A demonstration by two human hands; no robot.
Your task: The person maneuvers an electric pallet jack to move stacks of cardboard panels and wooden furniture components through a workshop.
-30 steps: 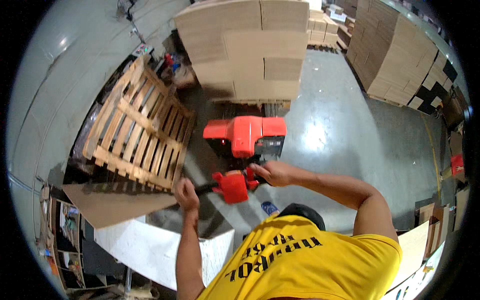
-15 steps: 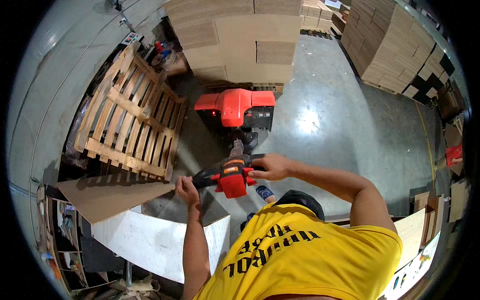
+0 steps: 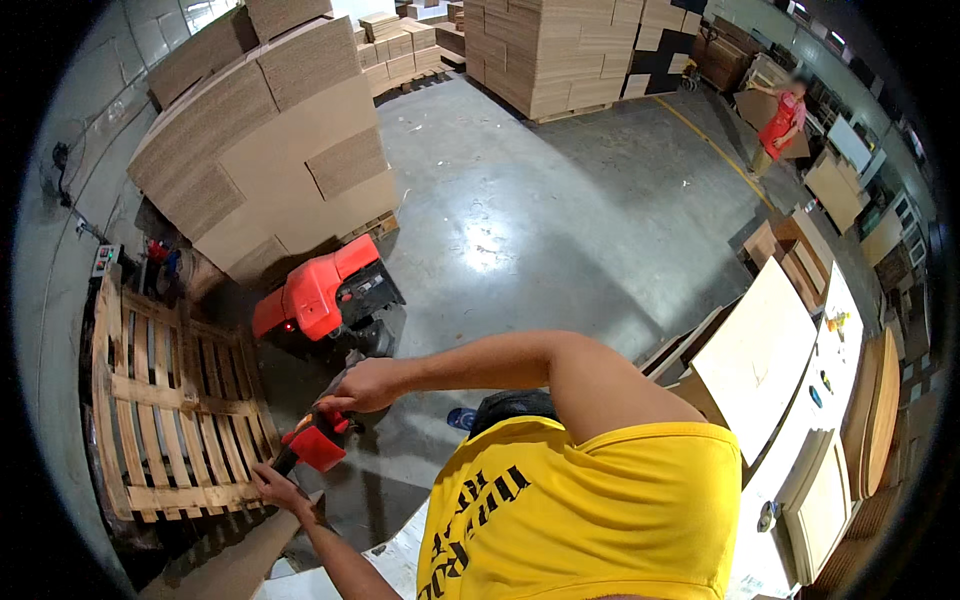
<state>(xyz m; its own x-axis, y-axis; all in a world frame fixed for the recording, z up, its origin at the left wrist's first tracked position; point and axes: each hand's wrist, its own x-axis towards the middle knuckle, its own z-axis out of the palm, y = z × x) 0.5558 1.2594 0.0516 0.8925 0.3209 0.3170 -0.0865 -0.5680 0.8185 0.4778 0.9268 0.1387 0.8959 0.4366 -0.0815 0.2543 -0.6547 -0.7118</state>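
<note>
Fingers of the left hand [image 3: 280,487] and right hand [image 3: 368,386] are clamped on opposite ends of the control handle [image 3: 320,447]. The attached red pallet truck [image 3: 314,295] stands before the board stack [image 3: 300,170], beside the wooden pallet [image 3: 185,398].

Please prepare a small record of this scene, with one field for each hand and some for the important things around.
Left hand: on the lower-left end of the handle
Right hand: on the handle's other end, nearer the truck body
Machine: red and black pallet truck
Beyond the truck: tall stack of brown boards or boxes
Left of the truck: slatted wooden pallet
Right foreground: white worktop with small items
Other person: far right, in red, near a yellow floor line
</note>
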